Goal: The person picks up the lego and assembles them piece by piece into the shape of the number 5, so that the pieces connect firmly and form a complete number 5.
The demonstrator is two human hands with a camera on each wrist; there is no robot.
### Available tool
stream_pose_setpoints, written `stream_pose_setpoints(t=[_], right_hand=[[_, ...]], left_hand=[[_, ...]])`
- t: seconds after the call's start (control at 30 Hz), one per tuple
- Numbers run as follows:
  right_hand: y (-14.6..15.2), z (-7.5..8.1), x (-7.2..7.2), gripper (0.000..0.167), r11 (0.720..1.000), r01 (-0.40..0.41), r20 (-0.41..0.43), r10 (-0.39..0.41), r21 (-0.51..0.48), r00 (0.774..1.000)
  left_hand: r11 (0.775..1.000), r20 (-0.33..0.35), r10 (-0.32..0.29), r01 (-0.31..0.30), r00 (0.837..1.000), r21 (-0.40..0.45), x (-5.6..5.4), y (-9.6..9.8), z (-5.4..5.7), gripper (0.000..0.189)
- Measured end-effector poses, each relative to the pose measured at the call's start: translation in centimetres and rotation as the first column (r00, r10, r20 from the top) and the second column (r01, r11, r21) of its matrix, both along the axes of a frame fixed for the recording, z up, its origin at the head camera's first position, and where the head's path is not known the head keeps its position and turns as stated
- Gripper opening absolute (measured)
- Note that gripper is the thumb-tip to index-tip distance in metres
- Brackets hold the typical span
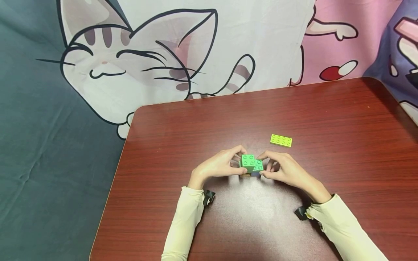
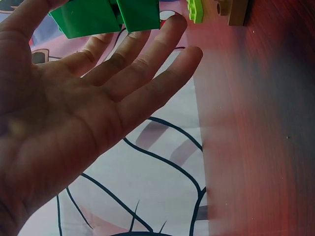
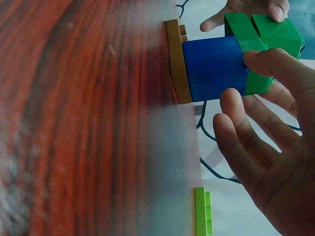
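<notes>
A stack of toy building bricks stands on the table, with a brown brick (image 3: 178, 69) at the bottom. Above it sits a blue brick (image 3: 216, 69), topped by a low green brick (image 3: 251, 59). My left hand (image 1: 218, 165) pinches a square green brick (image 1: 248, 162) over the left part of the stack. A thin dark line shows between the two green bricks; whether they are joined I cannot tell. My right hand (image 1: 283, 169) grips the low green brick from the right between thumb and fingers, its fingertips near the blue brick.
A lime-green brick (image 1: 281, 140) lies flat behind the right hand, studs up. The dark red wooden table (image 1: 183, 130) extends around the stack. Behind it hangs a cloth (image 1: 267, 43) printed with cartoon cats. Each wrist carries a small black device (image 1: 209, 197).
</notes>
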State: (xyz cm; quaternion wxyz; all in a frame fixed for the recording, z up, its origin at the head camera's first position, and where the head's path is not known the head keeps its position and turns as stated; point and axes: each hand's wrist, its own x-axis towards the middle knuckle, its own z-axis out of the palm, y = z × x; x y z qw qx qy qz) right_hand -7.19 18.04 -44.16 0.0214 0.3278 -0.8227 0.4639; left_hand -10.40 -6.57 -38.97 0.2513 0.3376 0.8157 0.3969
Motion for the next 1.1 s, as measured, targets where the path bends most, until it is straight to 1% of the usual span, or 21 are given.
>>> stream_pose_setpoints(t=[0.3, 0.47, 0.53, 0.57, 0.67, 0.73, 0.77, 0.87, 0.93, 1.03, 1.1], right_hand=[[0.0, 0.1, 0.0, 0.036, 1.000, 0.003, -0.008, -0.003, 0.003, 1.000], [0.0, 0.1, 0.1, 0.036, 1.000, 0.004, -0.004, -0.004, 0.002, 1.000], [0.0, 0.1, 0.1, 0.036, 1.000, 0.002, -0.001, -0.002, 0.002, 1.000], [0.0, 0.1, 0.1, 0.036, 1.000, 0.001, -0.001, -0.001, 0.002, 1.000], [0.0, 0.1, 0.1, 0.036, 1.000, 0.000, -0.005, 0.000, 0.006, 1.000], [-0.1, 0.1, 0.0, 0.036, 1.000, -0.001, -0.010, 0.001, 0.005, 1.000], [-0.1, 0.1, 0.0, 0.036, 1.000, -0.001, -0.013, 0.001, 0.005, 1.000], [-0.1, 0.0, 0.0, 0.037, 1.000, -0.002, -0.019, 0.002, 0.004, 1.000], [-0.1, 0.0, 0.0, 0.038, 1.000, -0.003, -0.020, 0.003, 0.005, 1.000], [-0.1, 0.0, 0.0, 0.038, 1.000, -0.001, -0.019, 0.001, 0.006, 1.000], [-0.1, 0.0, 0.0, 0.038, 1.000, 0.000, -0.018, 0.000, 0.004, 1.000]], left_hand=[[1.000, -0.001, 0.002, -0.002, 1.000, -0.016, 0.1, 0.2, 0.2, 0.034], [0.999, -0.042, -0.020, 0.019, 0.999, -0.038, 0.0, 0.3, 0.0, 0.038], [0.999, -0.058, -0.034, 0.032, 0.998, -0.040, 0.0, 0.3, -0.1, 0.042], [0.999, -0.054, -0.037, 0.035, 0.998, -0.039, 0.0, 0.3, -0.1, 0.046], [0.999, -0.016, -0.037, 0.037, 0.999, -0.026, -0.1, 0.0, -0.1, 0.062], [1.000, 0.052, -0.031, 0.031, 0.998, -0.001, -0.1, -0.3, -0.1, 0.071], [0.999, 0.085, -0.030, 0.029, 0.996, 0.019, -0.2, -0.5, -0.1, 0.072], [0.996, 0.191, -0.043, 0.027, 0.981, 0.085, -0.4, -1.1, -0.1, 0.063], [0.992, 0.239, -0.064, 0.035, 0.969, 0.124, -0.5, -1.4, -0.1, 0.054], [0.987, 0.251, -0.092, 0.055, 0.964, 0.151, -0.7, -1.7, 0.0, 0.049], [0.984, 0.229, -0.109, 0.072, 0.967, 0.164, -0.7, -1.8, 0.1, 0.046]])
